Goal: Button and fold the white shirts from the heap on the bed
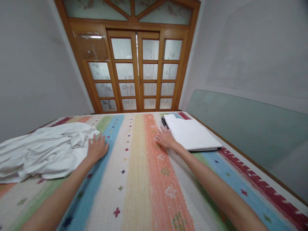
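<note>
Head view: your left hand [97, 149] is open, fingers spread, at the right edge of the crumpled white cloth [55, 149]; no grip seen, contact uncertain. Your right hand [166, 139] is open too, gripping nothing, just beside the folded white cloth [193, 132], dark edging showing beneath. Both cloths lie on the striped sheet [137, 173], probably kept to opposite sides so loose and folded stay separate, each near one hand.
</note>
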A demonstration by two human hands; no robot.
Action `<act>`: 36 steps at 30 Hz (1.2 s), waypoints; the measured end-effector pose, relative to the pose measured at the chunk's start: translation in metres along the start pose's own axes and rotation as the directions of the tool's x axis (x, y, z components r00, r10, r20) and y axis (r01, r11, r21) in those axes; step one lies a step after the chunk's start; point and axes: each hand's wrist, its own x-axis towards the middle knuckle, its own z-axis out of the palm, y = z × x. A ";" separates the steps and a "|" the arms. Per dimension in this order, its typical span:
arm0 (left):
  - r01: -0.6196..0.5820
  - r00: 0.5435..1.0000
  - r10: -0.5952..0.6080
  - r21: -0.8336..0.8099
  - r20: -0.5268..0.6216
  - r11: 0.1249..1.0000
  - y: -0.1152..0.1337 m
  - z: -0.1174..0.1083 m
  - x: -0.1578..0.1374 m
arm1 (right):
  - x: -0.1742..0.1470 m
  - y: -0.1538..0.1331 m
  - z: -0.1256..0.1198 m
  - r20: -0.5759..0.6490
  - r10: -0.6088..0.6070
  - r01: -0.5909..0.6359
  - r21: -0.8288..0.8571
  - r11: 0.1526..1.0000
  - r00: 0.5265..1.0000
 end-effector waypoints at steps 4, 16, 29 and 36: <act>0.234 0.968 -0.225 0.080 -0.111 0.969 -0.072 -0.018 -0.011 | -0.001 -0.045 0.017 0.041 -0.111 0.108 0.077 0.991 0.993; 0.073 0.996 -0.084 0.251 0.035 0.965 -0.115 -0.041 -0.013 | -0.010 -0.065 0.027 0.082 -0.068 0.056 0.137 0.989 0.994; 0.041 0.952 -0.142 -0.349 -0.270 0.936 -0.004 -0.034 0.017 | -0.002 -0.081 0.017 0.104 -0.047 -0.030 0.631 0.775 0.994; -0.338 0.938 0.223 -0.549 -0.267 0.764 0.078 -0.046 -0.005 | 0.011 -0.138 0.003 0.195 -0.011 -0.195 0.981 0.004 0.981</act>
